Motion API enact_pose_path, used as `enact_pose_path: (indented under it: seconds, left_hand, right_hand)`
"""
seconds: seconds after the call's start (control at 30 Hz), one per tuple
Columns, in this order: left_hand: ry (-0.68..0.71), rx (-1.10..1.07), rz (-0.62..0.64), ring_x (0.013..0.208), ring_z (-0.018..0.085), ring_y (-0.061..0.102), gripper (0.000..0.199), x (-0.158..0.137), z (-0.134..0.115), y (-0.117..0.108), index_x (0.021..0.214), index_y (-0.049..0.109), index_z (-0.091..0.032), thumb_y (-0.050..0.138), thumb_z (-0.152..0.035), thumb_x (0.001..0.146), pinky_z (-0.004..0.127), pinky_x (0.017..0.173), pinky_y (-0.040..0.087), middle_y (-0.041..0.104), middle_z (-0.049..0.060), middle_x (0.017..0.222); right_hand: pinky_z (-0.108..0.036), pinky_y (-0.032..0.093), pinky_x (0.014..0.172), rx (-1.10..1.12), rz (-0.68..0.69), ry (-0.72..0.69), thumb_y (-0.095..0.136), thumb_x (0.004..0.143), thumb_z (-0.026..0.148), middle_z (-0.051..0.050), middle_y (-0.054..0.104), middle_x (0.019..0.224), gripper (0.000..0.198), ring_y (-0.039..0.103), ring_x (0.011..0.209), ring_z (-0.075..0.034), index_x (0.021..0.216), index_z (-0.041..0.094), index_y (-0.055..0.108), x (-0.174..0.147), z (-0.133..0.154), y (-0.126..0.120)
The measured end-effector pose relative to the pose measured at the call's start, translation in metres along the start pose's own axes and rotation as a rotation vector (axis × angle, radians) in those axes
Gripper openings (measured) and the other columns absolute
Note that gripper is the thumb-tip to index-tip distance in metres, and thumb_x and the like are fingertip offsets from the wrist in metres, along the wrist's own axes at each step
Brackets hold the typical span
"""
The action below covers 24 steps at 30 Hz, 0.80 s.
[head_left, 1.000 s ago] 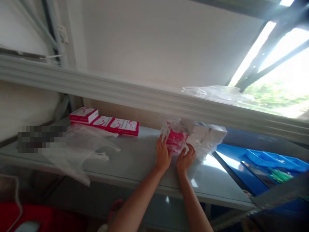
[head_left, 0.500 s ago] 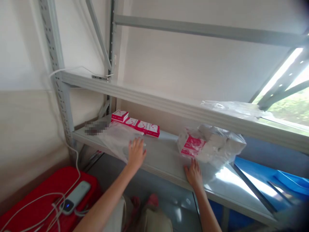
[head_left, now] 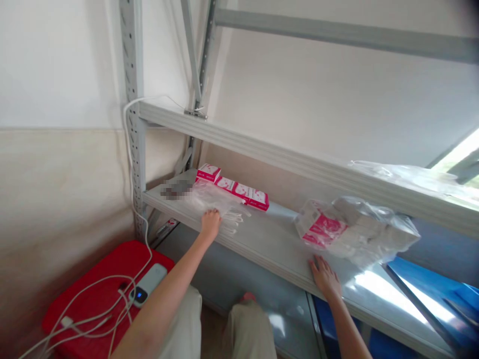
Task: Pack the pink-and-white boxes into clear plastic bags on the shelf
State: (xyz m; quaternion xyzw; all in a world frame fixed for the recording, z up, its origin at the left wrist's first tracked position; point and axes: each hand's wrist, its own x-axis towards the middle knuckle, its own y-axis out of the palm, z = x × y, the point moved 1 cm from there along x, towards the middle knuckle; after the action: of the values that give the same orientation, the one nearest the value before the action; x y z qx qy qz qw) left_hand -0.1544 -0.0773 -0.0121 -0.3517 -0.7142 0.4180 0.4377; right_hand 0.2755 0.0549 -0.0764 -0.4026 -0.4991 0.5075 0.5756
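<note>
Left hand (head_left: 210,223) has its fingers closed on the clear plastic bag (head_left: 219,202) lying along the shelf (head_left: 262,244), pink boxes (head_left: 239,190) just behind; right hand (head_left: 325,275) rests flat, well apart, near the wrapped bundle (head_left: 355,232).

We see a clear, crumpled plastic bag (head_left: 220,202) lying flat on the shelf (head_left: 269,244) near its left end, its handle loops trailing toward the front edge; it touches the row of pink-and-white boxes (head_left: 239,191) that runs along the back edge. Further right on the same shelf we see a larger clear bag of boxes (head_left: 355,230), bulging and lying on its side, one pink-and-white box showing through its left end, the rest pale and blurred.
</note>
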Motion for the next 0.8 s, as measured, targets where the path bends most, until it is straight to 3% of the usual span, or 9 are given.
enact_pose_path:
  seconds: [0.2,0.4,0.57,0.67,0.8]
  left_hand:
    - [0.056,-0.085,0.036,0.09,0.022,0.063,0.027,0.014,0.004,-0.012,0.093,0.071,-0.014,0.044,-0.016,0.093,0.034,0.084,0.043,0.07,0.011,0.092]
    - [0.087,-0.092,-0.103,0.092,0.022,0.061,0.027,-0.006,0.013,-0.044,0.1,0.069,-0.017,0.043,-0.019,0.094,0.036,0.089,0.039,0.07,0.01,0.094]
    - [0.059,-0.006,-0.062,0.095,0.027,0.06,0.035,-0.019,0.008,-0.03,0.109,0.064,-0.012,0.055,-0.039,0.089,0.037,0.085,0.042,0.068,0.014,0.1]
    - [0.051,0.052,0.021,0.094,0.025,0.06,0.02,-0.017,0.007,-0.018,0.092,0.069,-0.012,0.055,-0.026,0.088,0.035,0.084,0.041,0.068,0.014,0.094]
    - [-0.055,0.08,0.009,0.09,0.025,0.062,0.022,-0.007,0.016,-0.027,0.087,0.07,-0.013,0.049,-0.018,0.089,0.034,0.081,0.042,0.07,0.012,0.091]
  right_hand:
    - [-0.046,0.036,0.103,0.05,-0.074,-0.029,0.027,0.083,0.044,-0.007,0.047,0.139,0.057,0.044,0.128,-0.026,0.131,0.024,0.051,-0.001,-0.001,-0.006]
    - [-0.047,0.033,0.105,0.084,-0.058,0.046,0.03,0.082,0.05,-0.006,0.046,0.14,0.06,0.044,0.127,-0.029,0.134,0.025,0.048,0.002,0.0,-0.007]
    - [-0.046,0.03,0.107,0.066,-0.055,0.043,0.026,0.083,0.052,-0.006,0.042,0.144,0.065,0.041,0.129,-0.029,0.139,0.022,0.042,0.004,-0.003,0.001]
    - [-0.044,0.029,0.108,0.043,-0.088,0.033,0.024,0.085,0.05,-0.007,0.041,0.145,0.065,0.041,0.13,-0.028,0.139,0.019,0.042,-0.001,-0.001,0.003]
    - [-0.044,0.029,0.107,0.036,-0.119,-0.001,0.026,0.087,0.045,-0.009,0.044,0.142,0.059,0.042,0.128,-0.026,0.136,0.018,0.045,-0.01,0.006,-0.002]
